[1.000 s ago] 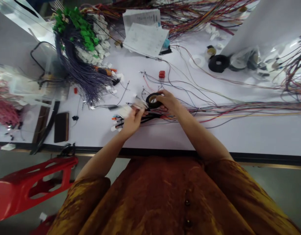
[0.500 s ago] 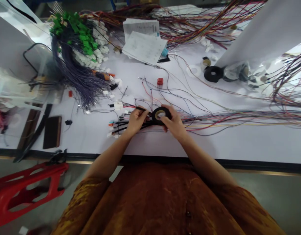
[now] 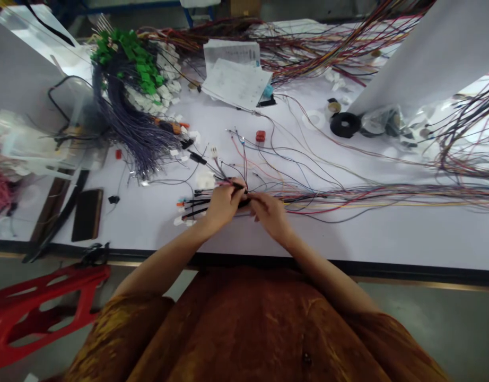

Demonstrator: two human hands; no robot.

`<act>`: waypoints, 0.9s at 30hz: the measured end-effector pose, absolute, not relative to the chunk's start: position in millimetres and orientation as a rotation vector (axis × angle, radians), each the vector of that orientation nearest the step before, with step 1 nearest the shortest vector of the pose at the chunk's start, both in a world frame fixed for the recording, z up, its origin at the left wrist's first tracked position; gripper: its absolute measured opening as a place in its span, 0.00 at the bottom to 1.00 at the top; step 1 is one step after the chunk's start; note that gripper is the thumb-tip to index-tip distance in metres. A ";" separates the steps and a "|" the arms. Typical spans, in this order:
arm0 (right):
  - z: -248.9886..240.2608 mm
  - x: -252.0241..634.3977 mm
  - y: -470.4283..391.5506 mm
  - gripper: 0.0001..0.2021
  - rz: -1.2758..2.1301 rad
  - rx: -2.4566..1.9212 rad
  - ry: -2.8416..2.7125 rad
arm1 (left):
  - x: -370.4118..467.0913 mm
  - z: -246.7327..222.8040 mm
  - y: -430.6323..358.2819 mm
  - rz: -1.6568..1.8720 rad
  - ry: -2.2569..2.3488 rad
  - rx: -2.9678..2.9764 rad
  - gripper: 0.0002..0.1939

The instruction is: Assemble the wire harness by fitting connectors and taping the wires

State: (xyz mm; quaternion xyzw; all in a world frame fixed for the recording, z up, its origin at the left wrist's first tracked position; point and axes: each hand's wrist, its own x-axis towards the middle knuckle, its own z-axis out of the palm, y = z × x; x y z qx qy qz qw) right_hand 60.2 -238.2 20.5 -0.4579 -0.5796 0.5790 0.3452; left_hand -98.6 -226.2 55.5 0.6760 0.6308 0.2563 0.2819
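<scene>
My left hand [image 3: 224, 202] is closed round the black-wrapped part of a wire bundle [image 3: 197, 201], whose connector ends stick out to the left. Close beside it, my right hand [image 3: 269, 212] pinches at the same bundle with thumb and forefinger; what exactly lies between those fingertips is too small to tell. The roll of black tape is not visible at the hands. Long coloured wires [image 3: 348, 197] run off to the right. A white connector [image 3: 214, 153] stands up behind my left hand, and a red connector [image 3: 260, 136] lies farther back.
Purple wires [image 3: 129, 127] with green and white connectors lie at the back left, near a dark phone [image 3: 87, 215]. Papers [image 3: 236, 82] lie at the back. Another black tape roll [image 3: 345, 124] is at the right. A red stool [image 3: 49, 307] stands at the lower left.
The black tape roll held in my right hand has gone from sight, and that hand now pinches at the bundle. The white connector has swung from the left to behind my left hand.
</scene>
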 end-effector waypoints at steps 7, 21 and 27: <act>64.9 40.3 -149.1 0.08 1.075 -1.253 -2.271 | -90.2 15.8 -257.7 0.725 1.754 2.140 0.11; 45.4 85.3 -163.2 0.30 0.707 -1.292 -2.194 | -91.0 -0.8 -239.1 1.254 1.624 1.580 0.05; 48.1 79.4 -173.5 0.26 0.609 -1.108 -2.603 | -91.3 -2.9 -222.6 1.263 1.528 1.380 0.02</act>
